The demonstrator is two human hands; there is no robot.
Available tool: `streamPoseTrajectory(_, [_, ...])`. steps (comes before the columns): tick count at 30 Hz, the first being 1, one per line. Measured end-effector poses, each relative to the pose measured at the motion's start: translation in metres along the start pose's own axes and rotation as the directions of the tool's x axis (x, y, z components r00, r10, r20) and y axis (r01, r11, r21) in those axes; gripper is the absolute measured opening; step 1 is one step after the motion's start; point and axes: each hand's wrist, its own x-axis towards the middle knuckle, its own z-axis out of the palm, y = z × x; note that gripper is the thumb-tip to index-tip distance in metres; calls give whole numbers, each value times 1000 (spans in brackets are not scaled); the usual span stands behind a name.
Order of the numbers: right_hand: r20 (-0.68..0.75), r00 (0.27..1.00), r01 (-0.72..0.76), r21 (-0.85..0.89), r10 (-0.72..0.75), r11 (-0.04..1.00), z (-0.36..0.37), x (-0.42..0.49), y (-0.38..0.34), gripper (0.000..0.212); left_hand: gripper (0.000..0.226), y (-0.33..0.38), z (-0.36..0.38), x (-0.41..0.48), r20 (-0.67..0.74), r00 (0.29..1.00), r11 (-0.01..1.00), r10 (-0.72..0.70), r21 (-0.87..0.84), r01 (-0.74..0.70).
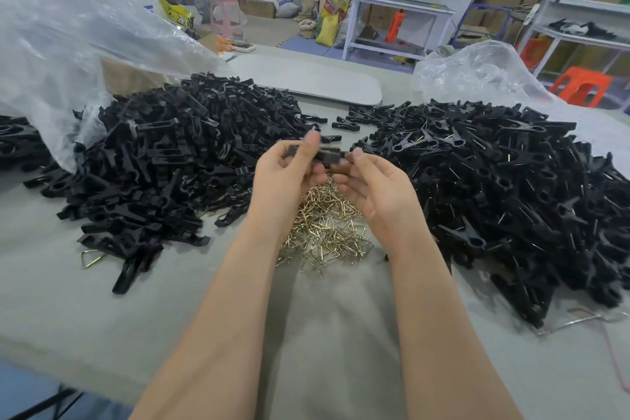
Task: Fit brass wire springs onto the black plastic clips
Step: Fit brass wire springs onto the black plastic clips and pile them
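Observation:
Both hands are raised over the middle of the table with a black plastic clip (pixel 329 155) between them. My left hand (pixel 289 177) grips the clip's left part with thumb and curled fingers. My right hand (pixel 373 187) pinches its right end; motion blur hides whether a spring is in those fingers. A heap of brass wire springs (pixel 324 228) lies on the table right under the hands. A big pile of loose black clip halves (pixel 170 160) fills the left side. Another pile of black clips with wire showing (pixel 511 181) fills the right side.
The grey table (pixel 102 310) carries a clear plastic bag (pixel 68 44) over a box at the left and another bag (pixel 477 72) at the back right. A grey board (pixel 306 78) lies behind the piles. One spring (pixel 91 257) lies apart at the left.

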Motion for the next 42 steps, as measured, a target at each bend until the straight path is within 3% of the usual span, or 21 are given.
streamPoseTrajectory(1, [-63, 996, 37, -265, -55, 964, -2, 1, 2, 20, 30, 1, -2, 2, -54, 998, 991, -32, -130, 25])
streamPoseTrajectory(3, [-31, 996, 35, -729, -83, 684, -3, -1, 6, 35, 27, 5, -9, 7, -155, 981, 912, -120, -407, 47])
streamPoseTrajectory(5, [45, 998, 26, -919, 40, 394, 4, -3, 13, 46, 24, 8, -16, 9, -218, 952, 779, -217, -625, 35])
streamPoseTrajectory(7, [56, 998, 43, -960, 40, 278, 13, -3, 21, 40, 25, 9, -19, 8, -227, 929, 655, -291, -755, 21])
streamPoseTrajectory(9, [50, 998, 61, -952, -43, 301, 20, -4, 24, 29, 27, 9, -21, 8, -251, 912, 619, -323, -786, 3])
streamPoseTrajectory(13, [16, 993, 54, -942, -117, 331, 20, -5, 21, 16, 38, 8, -21, 11, -278, 887, 663, -368, -747, 40])
streamPoseTrajectory(17, [30, 999, 41, -949, -41, 313, 20, -3, 21, 22, 43, 2, -24, 14, -243, 890, 751, -385, -643, 150])
streamPoseTrajectory(20, [43, 999, 34, -941, 22, 336, 20, -2, 22, 28, 43, 3, -23, 14, -224, 894, 736, -387, -660, 153])
streamPoseTrajectory(25, [2, 1000, -7, -875, 19, 485, 13, 0, 18, 20, 37, 4, -24, 13, -286, 864, 689, -414, -719, 92])
streamPoseTrajectory(30, [-90, 994, -13, -693, -68, 721, -2, 1, 10, 12, 39, 1, -23, 14, -201, 886, 665, -417, -732, 147])
streamPoseTrajectory(32, [-95, 993, -9, -642, -68, 766, -2, 2, 11, 6, 39, 0, -21, 16, -183, 891, 668, -417, -726, 163])
streamPoseTrajectory(38, [-77, 994, 11, -625, -75, 781, -3, 4, 10, 17, 39, -4, -18, 18, -192, 865, 713, -464, -661, 236])
streamPoseTrajectory(42, [-51, 987, 80, -676, -154, 733, -3, 4, 12, 12, 42, -3, -15, 15, -110, 891, 742, -441, -604, 293])
